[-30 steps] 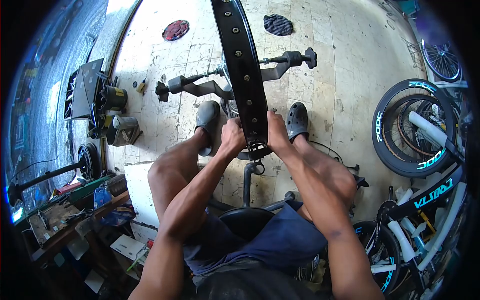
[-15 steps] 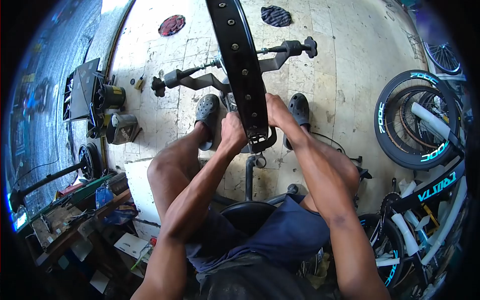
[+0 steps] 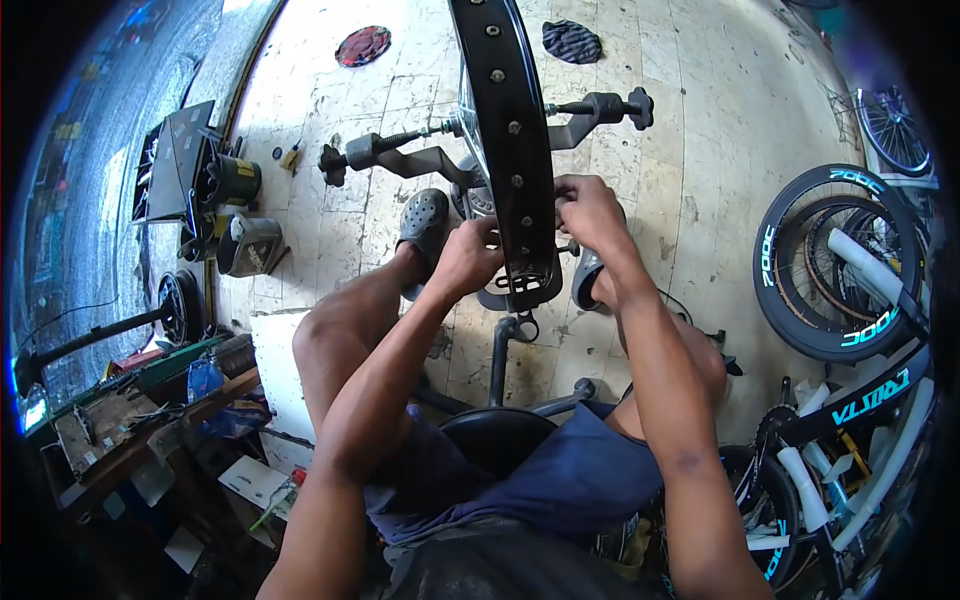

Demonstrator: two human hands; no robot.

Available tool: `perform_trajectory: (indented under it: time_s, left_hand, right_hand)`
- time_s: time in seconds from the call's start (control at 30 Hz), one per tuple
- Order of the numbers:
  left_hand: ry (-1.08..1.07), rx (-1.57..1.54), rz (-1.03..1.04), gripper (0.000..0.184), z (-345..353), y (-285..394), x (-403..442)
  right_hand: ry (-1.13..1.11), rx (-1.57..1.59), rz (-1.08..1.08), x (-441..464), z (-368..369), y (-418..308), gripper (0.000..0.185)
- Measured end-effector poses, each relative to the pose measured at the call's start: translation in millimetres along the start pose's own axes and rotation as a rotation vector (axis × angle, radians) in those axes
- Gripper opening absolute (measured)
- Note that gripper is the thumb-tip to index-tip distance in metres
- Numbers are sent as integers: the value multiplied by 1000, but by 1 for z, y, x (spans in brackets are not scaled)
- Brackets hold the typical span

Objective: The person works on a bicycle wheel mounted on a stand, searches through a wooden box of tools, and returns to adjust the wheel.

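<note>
A black wheel rim [image 3: 515, 155] with a row of spoke holes stands upright, held in a dark truing stand [image 3: 415, 160] with a knob at each end. My left hand [image 3: 470, 258] is closed at the rim's left side, its fingertips partly hidden by the rim. On the rim's right side, my right hand [image 3: 592, 212] has curled fingers pinched together close to the edge. What either hand grips is hidden or too small to make out. Several thin spokes show left of the rim, above my left hand.
Tyres and wheels [image 3: 835, 265] lean at the right beside a black bicycle frame [image 3: 875, 400]. At the left stand a bucket [image 3: 250, 246] and a cluttered workbench [image 3: 110, 430]. Two round mats, one red [image 3: 363, 46] and one dark striped [image 3: 572, 42], lie on the tiled floor.
The view has shifted so that things appear farther right and slightly lower. My right hand has moved rightward relative to the rim, with its fingers now showing more clearly beside it.
</note>
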State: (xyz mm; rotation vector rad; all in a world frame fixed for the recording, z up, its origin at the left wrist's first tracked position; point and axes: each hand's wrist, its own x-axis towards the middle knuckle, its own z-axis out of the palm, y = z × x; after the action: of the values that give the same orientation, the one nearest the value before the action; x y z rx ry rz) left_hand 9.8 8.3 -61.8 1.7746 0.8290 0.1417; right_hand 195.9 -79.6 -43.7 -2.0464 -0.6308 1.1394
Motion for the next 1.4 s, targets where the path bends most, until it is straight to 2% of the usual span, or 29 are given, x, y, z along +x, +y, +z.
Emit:
perform_trajectory:
  time_s: [0.4,0.57,0.7,0.87,1.07,1.23,1.37,1.4]
  left_hand:
    - [-208,45,-155,25,-32,60,-6]
    - [-207,-251,-107,21,-48,60,-5]
    - [-27,-444,-166,20,-53,53,1]
    - [126,-436,-239,22,-52,51,3]
    - [144,-284,-262,23,-50,50,8]
    - [136,-206,-195,25,-49,50,9]
    - [132,-190,-272,26,-50,60,7]
    - [135,-186,-266,26,-52,58,7]
  right_hand:
    - [102,-156,-179,-10,-5,-8,25]
    - [95,-114,-109,-12,-3,-11,26]
    - [67,-143,-89,-14,-4,-14,26]
    - [78,-197,-99,-13,-1,-13,24]
    - [70,-199,-108,-15,-3,-12,24]
    - [11,-242,-43,-20,-7,-17,23]
    - [-44,-471,12,-22,-16,-3,20]
    - [-124,-471,55,-26,-20,0,19]
